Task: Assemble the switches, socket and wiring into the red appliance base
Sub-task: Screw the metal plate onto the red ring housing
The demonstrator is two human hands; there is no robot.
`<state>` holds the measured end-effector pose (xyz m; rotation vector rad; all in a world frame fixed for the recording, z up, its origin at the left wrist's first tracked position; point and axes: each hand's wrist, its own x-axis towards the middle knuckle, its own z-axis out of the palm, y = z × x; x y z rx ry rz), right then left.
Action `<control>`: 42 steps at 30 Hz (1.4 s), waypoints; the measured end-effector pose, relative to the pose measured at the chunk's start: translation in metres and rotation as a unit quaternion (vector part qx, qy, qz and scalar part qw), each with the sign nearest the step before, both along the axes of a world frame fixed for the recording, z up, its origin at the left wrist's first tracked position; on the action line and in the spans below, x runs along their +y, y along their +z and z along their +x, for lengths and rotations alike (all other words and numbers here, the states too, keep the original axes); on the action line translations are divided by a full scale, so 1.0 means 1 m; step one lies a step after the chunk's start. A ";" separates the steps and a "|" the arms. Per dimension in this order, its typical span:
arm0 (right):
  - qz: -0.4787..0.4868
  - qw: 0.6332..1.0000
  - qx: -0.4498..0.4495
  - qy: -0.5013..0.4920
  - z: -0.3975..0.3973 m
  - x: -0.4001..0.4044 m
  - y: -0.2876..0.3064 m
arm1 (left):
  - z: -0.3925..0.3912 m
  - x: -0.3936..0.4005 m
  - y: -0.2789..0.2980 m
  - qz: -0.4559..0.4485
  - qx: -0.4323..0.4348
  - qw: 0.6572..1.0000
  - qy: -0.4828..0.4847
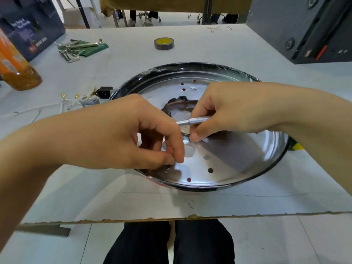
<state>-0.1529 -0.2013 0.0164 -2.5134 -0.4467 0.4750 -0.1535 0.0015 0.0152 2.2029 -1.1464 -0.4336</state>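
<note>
Clearly the right hand (219, 109) grips a slim silver screwdriver (194, 121), fingers curled round its shaft, tip aimed toward the left hand (141, 134), whose thumb and fingers pinch something too small to identify. Both work over the metal plate (238, 149) of the appliance base (209, 188). Keeping the tip seated squarely should prevent slipping. The socket (103, 92) and wiring (76, 101) lie outside, left of the rim.
</note>
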 end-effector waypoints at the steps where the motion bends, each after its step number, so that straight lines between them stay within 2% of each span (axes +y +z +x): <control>1: 0.002 1.000 -0.005 0.002 0.000 0.000 -0.001 | -0.002 -0.002 0.000 0.005 -0.003 1.000 0.008; 7: 0.029 0.999 -0.027 0.006 -0.002 -0.003 -0.001 | -0.003 -0.005 0.002 0.027 -0.015 0.999 0.022; 13: 0.031 0.999 -0.030 -0.002 -0.004 -0.005 -0.002 | -0.002 -0.007 -0.003 -0.015 -0.009 1.000 0.022; 16: 0.015 0.999 -0.039 -0.012 -0.007 -0.005 -0.001 | 0.001 -0.006 -0.002 -0.001 -0.018 1.000 -0.005; 18: 0.014 0.998 -0.058 -0.019 -0.010 -0.005 0.000 | 0.004 -0.005 0.000 0.013 -0.028 0.999 -0.027; 20: 0.034 0.994 -0.094 -0.035 -0.013 -0.004 0.001 | 0.006 -0.003 0.002 -0.013 -0.027 0.999 -0.012; 22: 0.083 0.986 -0.124 -0.076 -0.015 -0.003 0.002 | 0.008 -0.002 0.004 -0.050 -0.017 0.998 0.017; 23: 0.141 0.977 -0.122 -0.102 -0.017 -0.002 0.003 | 0.009 -0.001 0.005 -0.069 -0.005 0.997 0.037; 26: 0.335 0.930 -0.048 -0.142 -0.022 0.003 0.006 | 0.010 -0.004 0.009 -0.136 0.038 0.985 0.095; 29: 0.396 0.910 -0.023 -0.120 -0.024 0.006 0.007 | 0.007 -0.010 0.012 -0.206 0.074 0.968 0.126; 32: 0.387 0.913 -0.054 -0.118 -0.024 0.005 0.008 | 0.005 -0.011 0.013 -0.252 0.106 0.948 0.162; 37: 0.363 0.922 -0.082 -0.106 -0.025 0.006 0.009 | 0.004 -0.012 0.014 -0.275 0.172 0.929 0.179; 39: 0.344 0.928 -0.094 -0.107 -0.026 0.006 0.010 | 0.002 -0.013 0.014 -0.253 0.165 0.938 0.172; 42: 0.271 0.950 -0.115 -0.108 -0.028 0.003 0.011 | 0.000 -0.011 0.018 -0.117 0.072 0.983 0.120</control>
